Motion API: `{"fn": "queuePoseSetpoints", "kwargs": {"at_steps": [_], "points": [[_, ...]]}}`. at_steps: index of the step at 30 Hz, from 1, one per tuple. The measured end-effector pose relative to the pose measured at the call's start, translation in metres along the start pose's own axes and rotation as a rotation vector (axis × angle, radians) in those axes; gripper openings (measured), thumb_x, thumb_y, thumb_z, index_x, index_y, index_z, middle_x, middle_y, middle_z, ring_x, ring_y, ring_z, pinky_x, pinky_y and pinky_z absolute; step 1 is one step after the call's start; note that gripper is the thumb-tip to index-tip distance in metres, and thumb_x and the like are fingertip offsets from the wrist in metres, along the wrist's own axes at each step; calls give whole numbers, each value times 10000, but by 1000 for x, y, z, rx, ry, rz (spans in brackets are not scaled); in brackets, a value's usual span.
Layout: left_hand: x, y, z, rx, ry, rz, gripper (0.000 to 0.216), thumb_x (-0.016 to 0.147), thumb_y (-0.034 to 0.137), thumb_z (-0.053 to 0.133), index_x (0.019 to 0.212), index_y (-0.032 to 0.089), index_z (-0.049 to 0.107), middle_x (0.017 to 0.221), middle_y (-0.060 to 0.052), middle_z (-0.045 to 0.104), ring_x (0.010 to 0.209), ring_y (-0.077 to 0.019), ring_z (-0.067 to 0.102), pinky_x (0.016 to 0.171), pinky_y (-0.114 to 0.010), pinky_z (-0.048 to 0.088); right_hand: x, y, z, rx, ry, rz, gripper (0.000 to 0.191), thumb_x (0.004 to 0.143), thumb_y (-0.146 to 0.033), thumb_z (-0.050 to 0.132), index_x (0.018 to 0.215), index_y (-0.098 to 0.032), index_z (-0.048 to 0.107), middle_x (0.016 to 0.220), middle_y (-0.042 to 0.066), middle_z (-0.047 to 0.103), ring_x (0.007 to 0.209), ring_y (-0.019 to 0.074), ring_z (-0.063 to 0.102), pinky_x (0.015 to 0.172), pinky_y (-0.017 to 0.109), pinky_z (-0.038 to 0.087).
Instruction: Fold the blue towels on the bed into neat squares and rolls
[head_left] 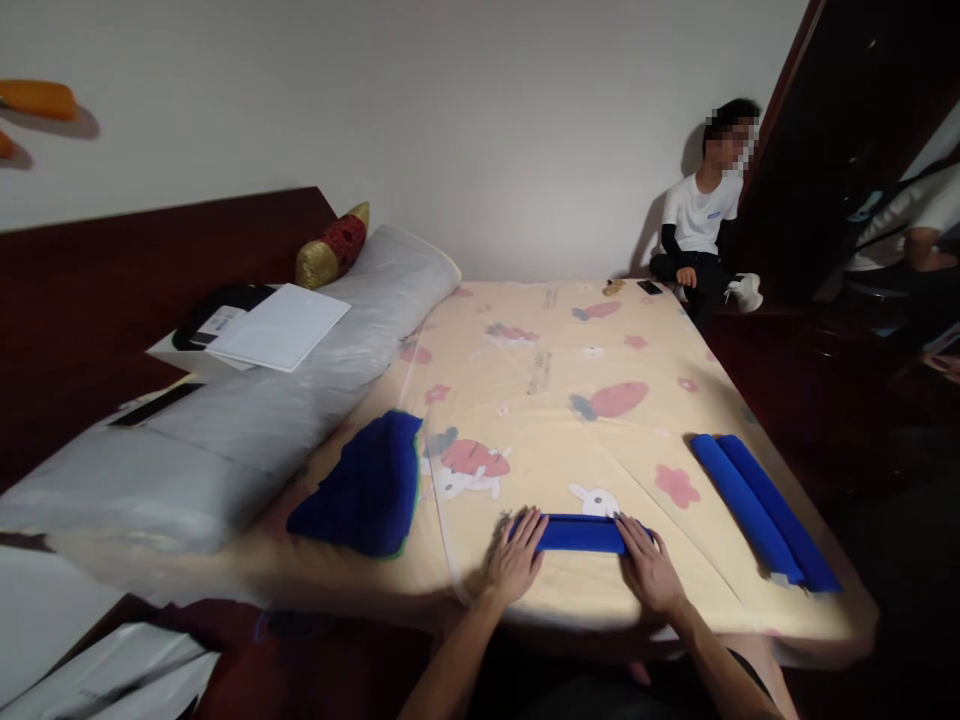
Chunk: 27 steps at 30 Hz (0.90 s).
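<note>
A blue cloth, folded into a narrow strip, lies on the bed near its front edge. My left hand rests flat over the strip's left end, fingers stretched forward. Over the right end lies my right hand, its fingers also extended; both palms face down. Two long blue cloth rolls sit side by side to the right of my right hand. To the left, a loose dark blue cloth with a green edge is spread unevenly on the sheet.
The bed's sheet has carrot and rabbit prints. Long grey pillows line the left, carrying a white board. A red and gold cushion lies behind. One person sits at the far right corner near a phone; another sits further right.
</note>
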<state>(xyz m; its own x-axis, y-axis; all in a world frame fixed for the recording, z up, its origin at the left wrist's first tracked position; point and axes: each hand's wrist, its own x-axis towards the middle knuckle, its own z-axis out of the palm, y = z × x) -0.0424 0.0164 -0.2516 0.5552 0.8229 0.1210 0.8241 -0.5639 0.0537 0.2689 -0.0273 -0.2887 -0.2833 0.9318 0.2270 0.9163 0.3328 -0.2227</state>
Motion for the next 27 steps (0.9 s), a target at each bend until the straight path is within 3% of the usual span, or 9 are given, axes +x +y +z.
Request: {"fn": "queuePoseSetpoints", "kwargs": {"at_steps": [6,10,12,15,18,20,27], "points": [[19,-13,5,-65,-61,-22,594,924,372,457,1479,211,316,1525,-61,388,1426,-223,281,1160,-465,209,23,8,-8,27,-110,29,608,862,-248,408,1466,-209,362,1486,116,418,1371,254,379,1075,488,302],[30,-24,3,-68,-78,10,548,918,299,456,1450,205,366,1522,-69,391,1418,-224,303,1146,-477,245,28,13,-14,17,-105,25,705,784,-149,419,1480,-225,331,1507,101,382,1383,271,354,1066,519,304],[33,-15,5,-65,-71,13,565,910,215,423,1467,183,333,1536,-79,365,1427,-216,284,1154,-470,235,30,3,-11,10,-98,19,750,764,-80,377,1497,-210,284,1533,89,329,1406,255,313,1077,507,296],[38,18,14,-70,-68,42,592,896,133,378,1481,184,305,1540,-50,360,1432,-169,269,1169,-405,231,37,-31,1,10,-95,12,737,783,-82,369,1504,-188,263,1537,85,312,1416,240,296,1089,475,295],[45,49,24,-73,-60,45,586,911,182,392,1487,159,288,1544,-61,351,1436,-178,261,1171,-401,239,48,-61,15,15,-98,19,701,805,-168,421,1495,-161,294,1524,104,337,1408,253,313,1096,460,299],[47,52,26,-70,-52,36,584,925,231,410,1490,157,281,1544,-70,350,1435,-195,265,1169,-419,245,52,-65,18,18,-97,12,670,828,-201,418,1488,-156,312,1525,100,340,1409,246,313,1107,448,287],[26,-7,12,-51,-42,41,646,918,335,495,1506,233,249,1534,-62,372,1429,-236,279,1153,-454,248,25,2,9,39,-29,-24,652,891,-298,430,1511,-200,251,1510,113,381,1390,267,345,1081,465,305]]}}
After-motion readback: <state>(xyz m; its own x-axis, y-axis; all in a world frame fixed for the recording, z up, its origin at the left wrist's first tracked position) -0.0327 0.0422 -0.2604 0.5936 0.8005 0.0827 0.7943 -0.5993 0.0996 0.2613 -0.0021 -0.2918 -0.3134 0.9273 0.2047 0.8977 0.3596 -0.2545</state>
